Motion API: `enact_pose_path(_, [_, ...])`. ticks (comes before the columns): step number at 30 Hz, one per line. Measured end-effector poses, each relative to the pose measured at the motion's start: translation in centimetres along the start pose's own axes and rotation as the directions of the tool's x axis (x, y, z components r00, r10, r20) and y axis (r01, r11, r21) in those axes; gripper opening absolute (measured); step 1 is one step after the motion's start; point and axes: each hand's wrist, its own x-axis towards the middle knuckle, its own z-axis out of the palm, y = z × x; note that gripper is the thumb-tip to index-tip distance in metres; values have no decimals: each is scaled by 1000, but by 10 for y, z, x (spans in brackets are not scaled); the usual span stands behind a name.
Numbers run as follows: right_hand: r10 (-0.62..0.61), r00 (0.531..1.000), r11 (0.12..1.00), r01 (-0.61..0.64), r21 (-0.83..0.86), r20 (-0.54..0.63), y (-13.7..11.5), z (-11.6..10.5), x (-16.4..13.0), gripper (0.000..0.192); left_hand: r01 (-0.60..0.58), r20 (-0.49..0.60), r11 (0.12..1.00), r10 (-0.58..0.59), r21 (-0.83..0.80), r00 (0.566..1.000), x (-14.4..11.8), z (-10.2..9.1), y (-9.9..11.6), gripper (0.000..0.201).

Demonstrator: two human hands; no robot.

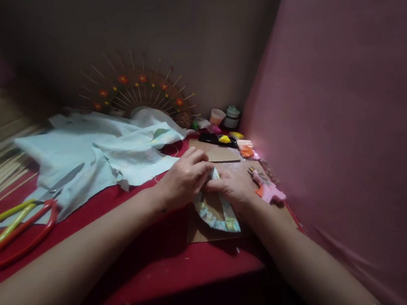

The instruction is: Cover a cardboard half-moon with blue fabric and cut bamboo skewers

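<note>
both hands pressed a fabric-wrapped cardboard piece (216, 213) flat on a brown card on the red tabletop (155, 256). the left hand (184, 180) and right hand (230, 188) had fingers closed down on its top edge, pinching the folded cloth. the fold could likely spring loose or wrinkle if pressure slipped, and the pink glue gun (269, 189) just beside the right hand risked a burn.

A home craft corner: red table (156, 266) with scissors (21, 225), fabric scraps (93, 157), glue gun (267, 189), skewer-and-flower decoration (137, 89).
</note>
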Motion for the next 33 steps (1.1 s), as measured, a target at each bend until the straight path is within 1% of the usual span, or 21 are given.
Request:
enact_pose_path(2, [-29, 999, 999, 28, 20, 19, -3, -1, -1, 18, 39, 60, 999, -39, -10, 997, 1, -2, 5, 30])
enact_pose_path(5, [-58, 998, 998, 57, -7, -16, -9, 0, -4, 21, 60, 81, 997, -63, 40, 995, 2, -3, 11, 34])
enact_pose_path(7, [-54, 996, 998, 51, -39, -64, -12, 2, -5, 21, 18, 75, 995, -25, 94, 997, 2, -2, 12, 34])
enact_pose_path(9, [-50, 996, 998, 46, -45, -75, -14, 4, -5, 21, -36, 63, 990, 27, 136, 998, 0, 0, 12, 34])
enact_pose_path(11, [-54, 998, 998, 52, -38, -45, -14, 4, -6, 19, -61, 30, 989, 57, 135, 998, -2, 0, 13, 32])
enact_pose_path(13, [-70, 998, 997, 70, -18, 0, -14, 3, -6, 15, -51, -19, 996, 53, 68, 998, -4, -3, 14, 28])
enact_pose_path(15, [-88, 996, 996, 88, -12, 14, -13, 2, -7, 12, 13, -66, 999, -16, -50, 998, -4, -10, 15, 25])
enact_pose_path(16, [-85, 996, 996, 85, -12, 11, -12, 2, -7, 11, 78, -92, 990, -89, -114, 992, -3, -13, 15, 24])
enact_pose_path(17, [-74, 997, 997, 74, -15, 3, -12, 2, -8, 13, 161, -120, 971, -184, -177, 976, -2, -16, 15, 25])
enact_pose_path(18, [-53, 999, 998, 53, -19, -6, -12, 2, -8, 15, 257, -140, 937, -295, -238, 945, 0, -18, 15, 25])
enact_pose_path(19, [-31, 999, 999, 31, -25, -11, -12, 2, -8, 17, 355, -140, 886, -409, -299, 902, 3, -20, 13, 24])
enact_pose_path(20, [-15, 1000, 999, 15, -36, -13, -11, 2, -8, 18, 447, -104, 818, -512, -363, 853, 5, -20, 12, 23])
enact_pose_path(21, [-11, 1000, 999, 10, -49, -13, -11, 2, -9, 18, 527, -25, 733, -593, -430, 805, 6, -20, 10, 22])
enact_pose_path(22, [-16, 1000, 998, 15, -63, -11, -10, 2, -9, 17, 592, 79, 636, -645, -495, 760, 7, -19, 9, 23])
enact_pose_path(23, [-23, 1000, 997, 23, -77, -2, -10, 2, -9, 15, 644, 196, 532, -668, -550, 718, 7, -17, 7, 24])
enact_pose_path(24, [-29, 1000, 996, 30, -87, 11, -10, 1, -10, 13, 679, 301, 429, -664, -596, 685, 7, -15, 6, 26])
enact_pose_path(25, [-30, 999, 995, 32, -97, 23, -9, 1, -10, 11, 694, 381, 340, -644, -635, 663, 6, -12, 5, 27])
enact_pose_path(26, [-25, 999, 994, 29, -109, 32, -9, 1, -10, 11, 696, 430, 269, -624, -665, 652, 4, -10, 5, 27])
enact_pose_path(28, [-13, 999, 989, 18, -148, 34, -9, 1, -11, 13, 685, 471, 182, -602, -706, 645, 1, -6, 4, 27])
enact_pose_path(30, [-7, 1000, 983, 10, -183, 16, -9, 0, -11, 14, 675, 480, 137, -603, -725, 638, -1, -4, 3, 25])
enact_pose_path(33, [-12, 1000, 978, 17, -209, 22, -6, 0, -10, 10, 683, 487, 123, -611, -720, 624, -1, -3, 2, 24])
